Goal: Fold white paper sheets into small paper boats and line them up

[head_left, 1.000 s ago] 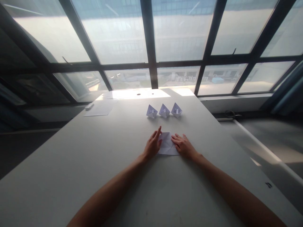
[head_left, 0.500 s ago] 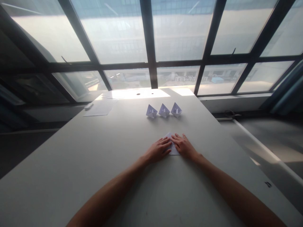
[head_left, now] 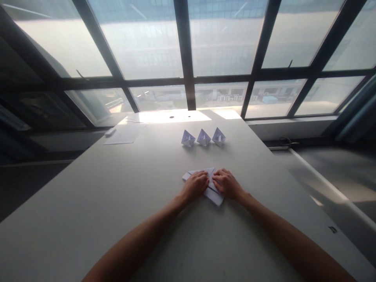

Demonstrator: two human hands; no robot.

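Folded white paper (head_left: 215,196) aslant under the left hand (head_left: 195,184) and right hand (head_left: 228,185)

At far left on the white table (head_left: 132,188), a flat paper sheet (head_left: 122,137) is noted, with a white item (head_left: 110,132) by its left edge, too small to identify. Next rightward, the folded paper's left corner projects beyond the left hand. That hand lies across the paper's middle, fingers bent, fingertips down on it; whether it pinches a layer or only presses cannot be determined.

The paper sits on the table, its long axis running from the far left corner to a near right end. A folded strip borders the near long side; a point of the paper shows on the far side, between the hands. Beyond, three boat-like origami pieces (head_left: 203,138) stand in a row, well apart from it.

The right hand is at the paper's right edge, fingers curled inward, just beside the left fingertips; its underside is hidden, so no grip can be confirmed. Assessed by position, the left hand is nearer the paper's centre, the right hand nearer its near right end
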